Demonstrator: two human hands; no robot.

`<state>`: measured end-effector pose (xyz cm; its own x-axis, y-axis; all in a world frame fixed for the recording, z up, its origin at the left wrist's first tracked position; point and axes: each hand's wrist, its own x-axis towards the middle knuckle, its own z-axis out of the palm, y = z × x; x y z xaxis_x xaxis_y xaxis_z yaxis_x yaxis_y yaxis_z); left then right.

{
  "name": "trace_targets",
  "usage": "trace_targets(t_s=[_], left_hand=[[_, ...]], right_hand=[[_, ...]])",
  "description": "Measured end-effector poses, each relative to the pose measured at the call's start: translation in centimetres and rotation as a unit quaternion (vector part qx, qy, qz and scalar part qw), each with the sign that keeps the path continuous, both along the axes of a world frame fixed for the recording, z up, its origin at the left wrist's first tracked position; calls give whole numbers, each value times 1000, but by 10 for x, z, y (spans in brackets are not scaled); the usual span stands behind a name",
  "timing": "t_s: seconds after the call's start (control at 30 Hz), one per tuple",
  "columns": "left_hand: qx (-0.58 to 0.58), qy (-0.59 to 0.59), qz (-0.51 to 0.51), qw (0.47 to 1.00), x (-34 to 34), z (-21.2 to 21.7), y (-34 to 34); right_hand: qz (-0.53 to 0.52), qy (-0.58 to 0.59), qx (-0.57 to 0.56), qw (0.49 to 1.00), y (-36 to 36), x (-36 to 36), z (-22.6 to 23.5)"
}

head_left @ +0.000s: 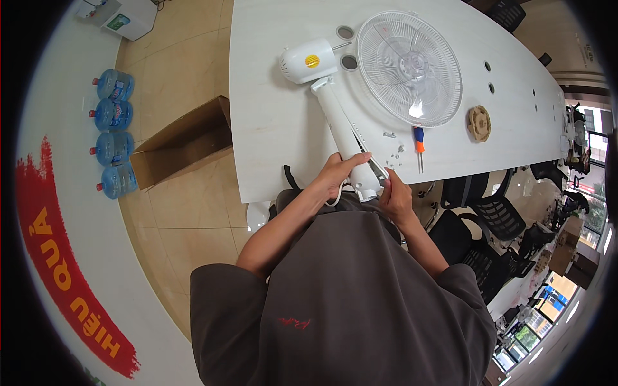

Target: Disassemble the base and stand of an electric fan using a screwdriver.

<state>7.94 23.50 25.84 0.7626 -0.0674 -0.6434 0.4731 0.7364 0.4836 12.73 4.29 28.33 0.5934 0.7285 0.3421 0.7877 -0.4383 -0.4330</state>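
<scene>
Looking down from the head view, a white fan lies partly taken apart on a white worktop (pixel 270 128). Its white pole (pixel 341 132) runs from the motor housing (pixel 308 62), which carries a yellow knob, down toward the near edge of the worktop, where both hands meet at its lower end. The left hand (pixel 336 172) is wrapped around the pole just above its end, fingers curled over the top. The right hand (pixel 394 193) is closed on the end of the pole from the other side, its fingers pinching a thin dark part there; what exactly that part is cannot be told. A white cord loops below the left hand.

Beside the motor housing lies the round clear fan grille (pixel 409 67) with the blades showing through it, flat on the worktop. A screwdriver (pixel 419 147) with an orange and blue handle lies just below the grille, near the right hand, with a few small loose pieces (pixel 396 152) next to it. A tan round part (pixel 479 123) sits further right. An open cardboard box (pixel 183 141) stands on the floor to the left, with blue water bottles (pixel 113 132) lined up beyond it
</scene>
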Motion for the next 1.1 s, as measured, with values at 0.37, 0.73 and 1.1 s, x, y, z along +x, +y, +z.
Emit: trace_targets(t_s=[0.37,0.73,1.1], left_hand=[[4,37,8,999,-6,9,5],[10,25,8,1000,-10,2,5],[3,22,14,1000,-13,-6,6]], right_hand=[[-18,207,49,977,0,-2,17],[-40,653,-107,749,103,99,-26],[26,768,-58,637,101,106,-48]])
